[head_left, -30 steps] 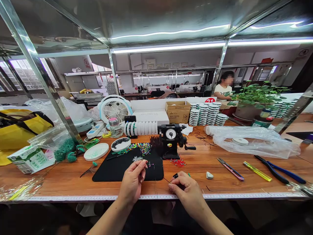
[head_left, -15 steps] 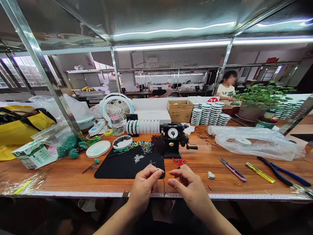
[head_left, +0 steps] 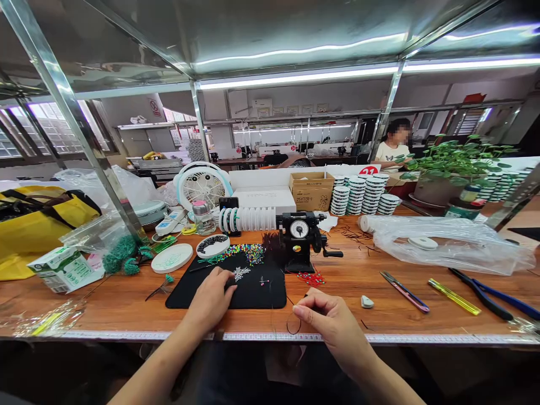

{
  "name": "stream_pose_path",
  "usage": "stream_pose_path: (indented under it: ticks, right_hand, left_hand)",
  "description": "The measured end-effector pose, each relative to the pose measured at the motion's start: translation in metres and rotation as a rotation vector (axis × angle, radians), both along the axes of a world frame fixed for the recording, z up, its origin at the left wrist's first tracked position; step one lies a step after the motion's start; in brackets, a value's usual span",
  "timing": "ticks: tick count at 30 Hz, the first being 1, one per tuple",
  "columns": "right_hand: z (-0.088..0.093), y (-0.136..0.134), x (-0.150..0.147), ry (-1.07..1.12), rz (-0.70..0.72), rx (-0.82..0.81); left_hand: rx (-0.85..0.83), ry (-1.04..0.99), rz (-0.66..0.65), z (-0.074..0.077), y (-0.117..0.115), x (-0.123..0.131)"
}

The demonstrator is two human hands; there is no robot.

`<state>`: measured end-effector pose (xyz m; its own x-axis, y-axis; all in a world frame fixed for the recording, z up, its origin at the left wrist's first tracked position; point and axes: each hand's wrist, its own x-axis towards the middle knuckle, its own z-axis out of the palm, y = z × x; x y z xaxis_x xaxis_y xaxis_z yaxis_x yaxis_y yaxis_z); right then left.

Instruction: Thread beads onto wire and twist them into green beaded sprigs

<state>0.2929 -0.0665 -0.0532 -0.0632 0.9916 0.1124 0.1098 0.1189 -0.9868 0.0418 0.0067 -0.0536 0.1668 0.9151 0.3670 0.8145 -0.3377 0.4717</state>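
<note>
Fine dark wire (head_left: 293, 333) curves in a small loop near the front edge of a wooden workbench (head_left: 126, 312), pinched by the right hand (head_left: 331, 332) between thumb and fingertips; a light, steady pinch appears best for wire this thin, as it may kink. The hands stand well apart. At 9 o'clock from the right hand, the left hand (head_left: 208, 298) lies open on a black work mat (head_left: 270, 295), just beside a white beaded sprig (head_left: 240, 274). At 11 o'clock lie loose multicoloured beads (head_left: 248, 254) and a round dish of black beads (head_left: 213, 246); at 12 o'clock stands a hand-cranked dial winder (head_left: 297, 242); at 2 o'clock lie pink-handled snips (head_left: 405, 291) and blue-handled pliers (head_left: 481, 292).
</note>
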Motion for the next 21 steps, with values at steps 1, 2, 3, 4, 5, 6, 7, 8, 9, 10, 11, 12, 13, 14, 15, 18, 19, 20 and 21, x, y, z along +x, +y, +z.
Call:
stream_pose_path:
  ticks: [1,2,3,4,5,6,7,8,9,10,11,12,13,14,15,18,19,20,21]
  right_hand:
    - [0.0,0.0,0.0,-0.001,0.007,-0.006]
    - [0.0,-0.001,-0.002,0.004,0.019,-0.013]
    - [-0.001,-0.001,-0.003,0.012,0.03,-0.019]
    - [-0.002,-0.002,-0.004,0.023,0.039,-0.024]
    - [-0.002,-0.002,-0.006,0.034,0.044,-0.028]
    - [-0.003,-0.002,-0.007,0.043,0.047,-0.031]
    - [-0.003,-0.003,-0.007,0.047,0.045,-0.035]
    - [-0.003,-0.003,-0.007,0.047,0.044,-0.037]
    - [-0.002,-0.003,-0.007,0.045,0.041,-0.038]
    - [-0.002,-0.004,-0.007,0.041,0.039,-0.039]
    - [-0.001,-0.004,-0.006,0.036,0.041,-0.039]
    - [-0.001,-0.004,-0.006,0.033,0.044,-0.039]
    - [0.0,-0.005,-0.006,0.03,0.047,-0.036]
    - [0.0,-0.005,-0.006,0.027,0.052,-0.034]
    - [0.0,-0.005,-0.006,0.027,0.054,-0.031]
    - [-0.003,-0.006,-0.007,0.031,0.054,-0.019]
    - [-0.003,-0.006,-0.007,0.031,0.053,-0.018]
    - [-0.004,-0.005,-0.007,0.029,0.051,-0.02]
    - [-0.004,-0.005,-0.007,0.025,0.046,-0.022]
  left_hand:
    - [-0.01,0.02,0.004,-0.002,0.003,-0.005]
    - [-0.015,0.047,0.003,-0.004,0.005,-0.008]
    - [-0.018,0.073,0.001,-0.006,0.005,-0.009]
    - [-0.019,0.095,-0.001,-0.008,0.005,-0.008]
    - [-0.019,0.113,-0.001,-0.009,0.004,-0.007]
    - [-0.021,0.128,-0.002,-0.009,0.004,-0.005]
    - [-0.022,0.138,-0.002,-0.009,0.003,-0.003]
    - [-0.026,0.146,-0.005,-0.009,0.003,-0.002]
    - [-0.029,0.151,-0.006,-0.008,0.003,-0.001]
    - [-0.032,0.153,-0.007,-0.008,0.004,-0.001]
    - [-0.036,0.152,-0.005,-0.007,0.005,0.0]
    - [-0.041,0.149,0.0,-0.007,0.006,0.0]
    - [-0.045,0.143,0.007,-0.007,0.007,0.0]
    - [-0.049,0.134,0.016,-0.008,0.008,0.001]
    - [-0.052,0.122,0.026,-0.008,0.009,0.001]
    - [-0.061,0.064,0.035,-0.008,0.013,0.001]
    - [-0.066,0.037,0.032,-0.007,0.013,0.0]
    - [-0.07,0.007,0.027,-0.006,0.013,0.0]
    - [-0.073,-0.029,0.025,-0.005,0.012,0.001]
